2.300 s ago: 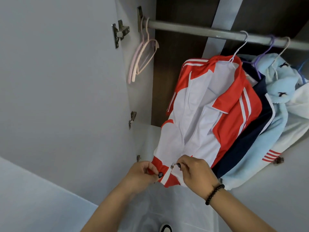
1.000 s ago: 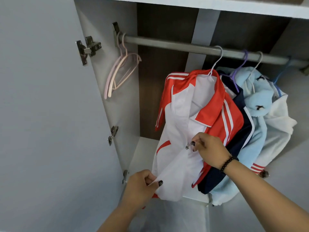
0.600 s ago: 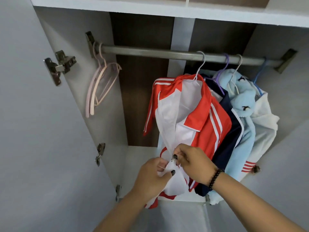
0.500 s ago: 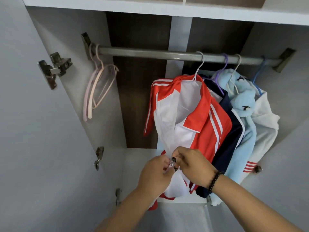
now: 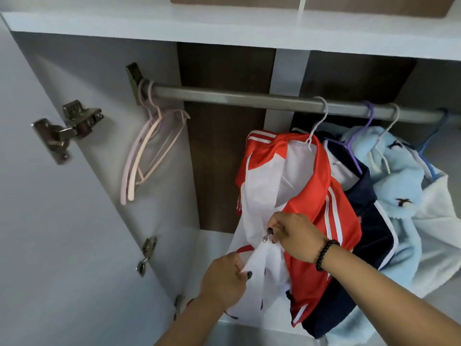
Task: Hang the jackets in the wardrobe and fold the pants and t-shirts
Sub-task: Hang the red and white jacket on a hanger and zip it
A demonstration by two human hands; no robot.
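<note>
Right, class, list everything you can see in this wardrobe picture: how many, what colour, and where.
rail: one, grey, across the wardrobe top
empty hangers: a few, pink, rail's left end
red jacket: one, red and white, hanging mid-rail
navy jacket: one, behind the red
blue jacket: one, pale blue, further right
hinges: metal, on the left door
left hand: pinches the white hem
right hand: pinches the zip pull; black bead bracelet on wrist

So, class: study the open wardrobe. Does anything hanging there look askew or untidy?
Yes. The red and white jacket hangs open and twisted, only partly zipped. The right hand pinches its zipper pull while the left hand grips the hem.
</note>
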